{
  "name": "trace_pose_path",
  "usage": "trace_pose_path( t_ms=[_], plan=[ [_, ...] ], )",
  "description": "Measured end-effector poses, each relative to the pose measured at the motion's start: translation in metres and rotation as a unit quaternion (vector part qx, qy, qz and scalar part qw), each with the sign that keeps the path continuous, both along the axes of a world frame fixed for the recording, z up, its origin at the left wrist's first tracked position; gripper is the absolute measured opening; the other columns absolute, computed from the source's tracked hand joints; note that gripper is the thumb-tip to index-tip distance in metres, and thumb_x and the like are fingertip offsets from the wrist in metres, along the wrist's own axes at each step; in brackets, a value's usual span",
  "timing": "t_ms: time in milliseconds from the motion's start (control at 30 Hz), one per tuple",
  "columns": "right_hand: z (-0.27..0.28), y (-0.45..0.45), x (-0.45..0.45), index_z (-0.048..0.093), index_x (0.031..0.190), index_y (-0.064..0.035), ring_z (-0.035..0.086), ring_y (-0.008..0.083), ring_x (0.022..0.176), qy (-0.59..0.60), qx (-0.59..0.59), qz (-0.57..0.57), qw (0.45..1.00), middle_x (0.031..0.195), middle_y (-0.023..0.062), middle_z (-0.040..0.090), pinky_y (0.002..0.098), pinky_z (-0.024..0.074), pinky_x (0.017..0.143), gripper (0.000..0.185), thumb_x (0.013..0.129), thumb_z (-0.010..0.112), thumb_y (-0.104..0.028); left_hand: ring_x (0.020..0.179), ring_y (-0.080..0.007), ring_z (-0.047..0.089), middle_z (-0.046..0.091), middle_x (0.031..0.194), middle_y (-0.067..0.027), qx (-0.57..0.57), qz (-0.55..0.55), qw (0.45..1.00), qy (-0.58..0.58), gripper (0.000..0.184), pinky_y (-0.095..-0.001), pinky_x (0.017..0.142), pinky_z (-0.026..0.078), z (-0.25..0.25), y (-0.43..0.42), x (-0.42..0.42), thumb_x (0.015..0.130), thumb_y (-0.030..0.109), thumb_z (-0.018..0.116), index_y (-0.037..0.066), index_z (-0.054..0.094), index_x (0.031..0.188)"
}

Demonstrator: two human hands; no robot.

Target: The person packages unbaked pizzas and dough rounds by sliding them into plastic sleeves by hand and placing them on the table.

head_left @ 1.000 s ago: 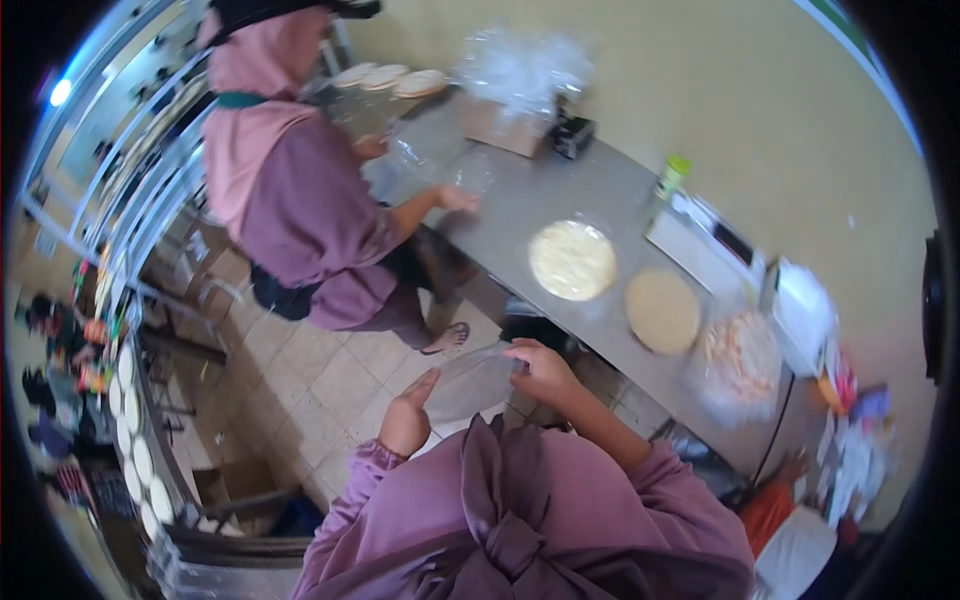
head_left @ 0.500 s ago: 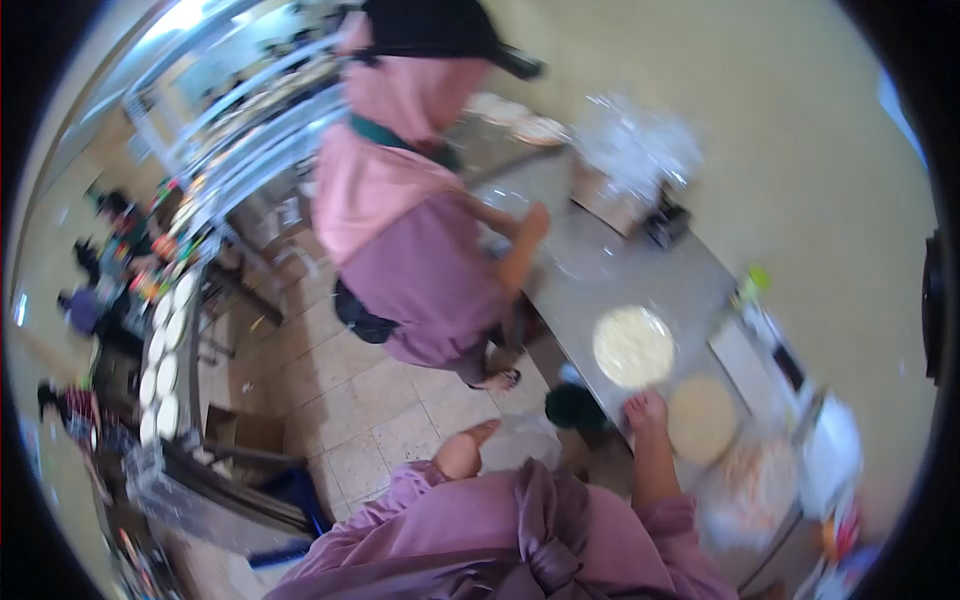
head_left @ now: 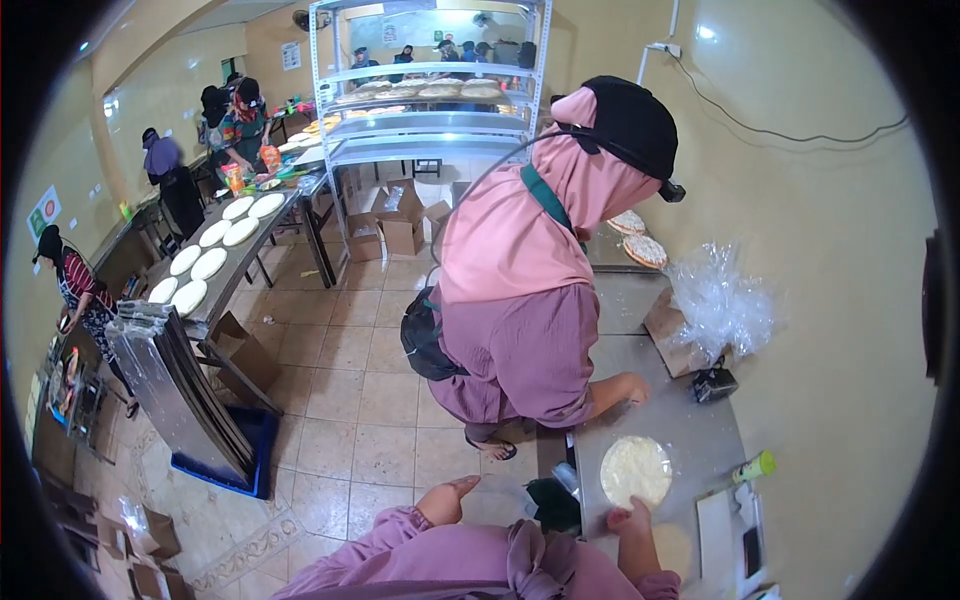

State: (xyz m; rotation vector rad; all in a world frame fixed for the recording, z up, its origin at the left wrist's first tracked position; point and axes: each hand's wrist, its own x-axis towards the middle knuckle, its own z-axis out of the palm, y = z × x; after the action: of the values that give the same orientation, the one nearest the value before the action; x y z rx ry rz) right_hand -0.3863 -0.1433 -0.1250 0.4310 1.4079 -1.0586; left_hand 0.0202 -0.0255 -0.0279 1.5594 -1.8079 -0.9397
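My left hand point(head_left: 443, 502) is low in the middle of the view, its thumb pressed against a clear plastic bag point(head_left: 497, 498) that hangs over the floor. At the near edge of the metal table point(head_left: 690, 430), my right hand point(head_left: 630, 517) pinches the rim of a pale round flatbread point(head_left: 637, 470) with a shiny clear wrap. A plain tan round point(head_left: 672, 548) lies just beside my right forearm, partly cut off by it.
A co-worker point(head_left: 520, 330) bends over the table ahead, a hand point(head_left: 628, 388) on it. Behind my round are a plastic bundle point(head_left: 725, 305), a black box point(head_left: 713, 384) and a green-capped bottle point(head_left: 755, 466). Metal trays point(head_left: 180, 390) stand at the left.
My right hand has let go of the plastic bag and moved onto the pale round's edge. The view has turned up and left, and the co-worker leans lower over the table.
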Motion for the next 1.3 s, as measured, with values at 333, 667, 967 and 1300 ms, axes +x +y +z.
trace_pose_path(
  t_ms=[333,667,967,1300],
  plan=[
    [0.005,0.01,0.041,0.05,0.085,-0.0058,0.058,0.024,0.058,0.081,-0.019,0.238,0.968,0.067,0.0096,0.058,0.0355,0.0483,0.051,0.027,0.083,0.057,-0.032,0.116,-0.03,0.045,0.047,0.124,-0.0204,0.041,0.026,0.999,-0.005,0.069,-0.0315,0.097,0.036,0.008,0.005,0.0,0.058,-0.013,0.042,0.0,0.042,0.125],
    [-0.006,0.012,0.047,0.048,0.062,-0.0095,0.054,0.0205,0.049,0.158,-0.042,0.201,0.966,0.055,0.0052,0.052,0.0329,0.0459,0.044,0.016,0.077,0.053,-0.013,0.115,-0.0299,0.045,0.047,0.124,-0.019,0.004,-0.031,0.999,-0.019,0.07,-0.0317,0.096,0.037,0.001,-0.002,0.017,0.058,-0.012,0.043,0.001,0.041,0.126],
    [0.005,0.058,0.071,0.04,0.06,-0.0065,0.054,0.0216,0.064,0.203,-0.209,-0.028,0.956,0.067,0.0073,0.049,0.0331,0.0483,0.059,0.011,0.068,0.048,-0.007,0.116,-0.0311,0.045,0.046,0.124,-0.0209,-0.001,-0.072,0.997,-0.006,0.069,-0.0324,0.098,0.035,0.0,-0.011,0.032,0.058,-0.013,0.04,-0.001,0.041,0.126],
    [0.024,0.079,0.069,0.049,0.107,0.0019,0.056,0.0287,0.098,0.07,-0.423,-0.207,0.879,0.105,0.0162,0.055,0.0409,0.0484,0.083,0.037,0.072,0.052,-0.01,0.119,-0.0288,0.042,0.044,0.127,-0.019,-0.002,-0.125,0.99,-0.067,0.071,-0.0319,0.098,0.035,0.001,-0.023,0.056,0.058,-0.011,0.045,-0.001,0.037,0.129]
  ],
)
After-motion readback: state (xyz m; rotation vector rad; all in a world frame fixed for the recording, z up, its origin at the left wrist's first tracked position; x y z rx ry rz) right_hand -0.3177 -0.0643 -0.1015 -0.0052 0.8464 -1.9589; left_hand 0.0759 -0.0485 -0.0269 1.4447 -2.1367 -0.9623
